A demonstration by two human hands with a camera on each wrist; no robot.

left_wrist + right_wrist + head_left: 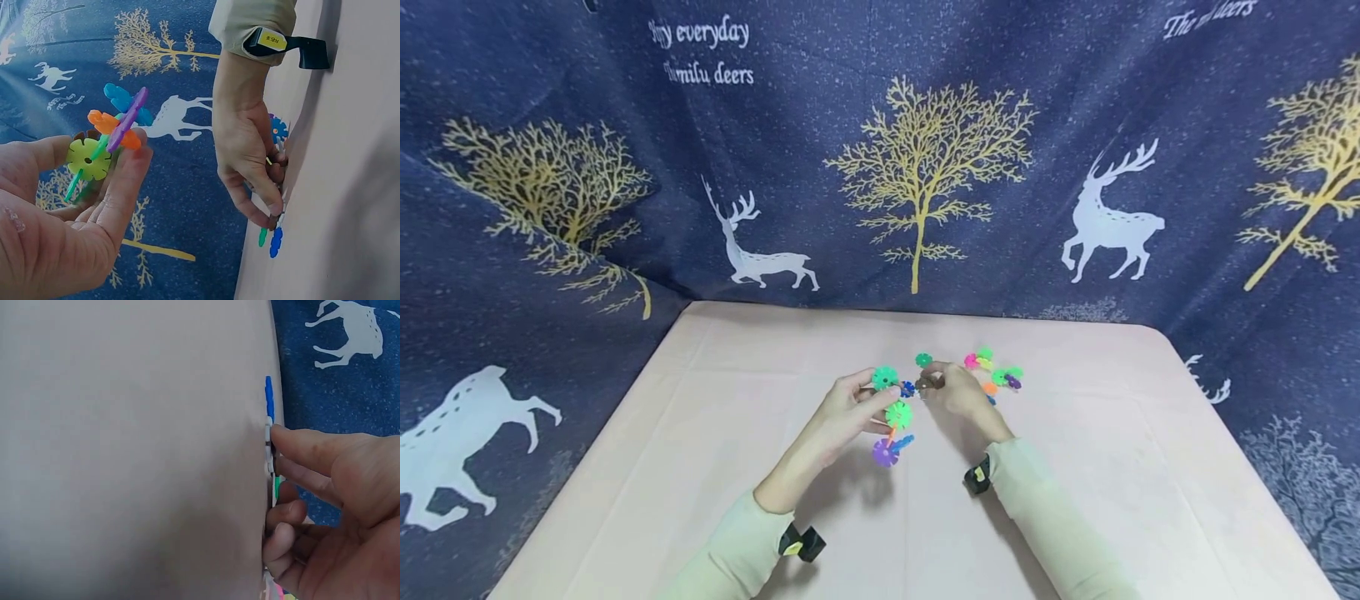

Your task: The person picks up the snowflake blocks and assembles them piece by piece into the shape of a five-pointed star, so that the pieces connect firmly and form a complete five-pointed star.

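In the head view the left hand point(842, 410) holds a joined cluster of notched plastic discs: a teal disc point(884, 377), a bright green disc point(898, 414) and a purple disc point(886, 452), with orange and blue ones between. The left wrist view shows this cluster's yellow-green disc point(89, 160) between thumb and fingers. The right hand point(958, 393) has thumb and fingertips at a small piece low over the table; the right wrist view shows a whitish piece point(269, 450) at its fingertips, beside a blue disc point(269, 397) seen edge-on. Fingers partly hide that piece.
More discs lie near the right hand: a green disc point(923, 360) beyond it, and pink, yellow, green, orange and purple ones point(1012, 382) to its right. The pale table point(760, 350) ends at a dark blue cloth point(850, 250) printed with deer and trees.
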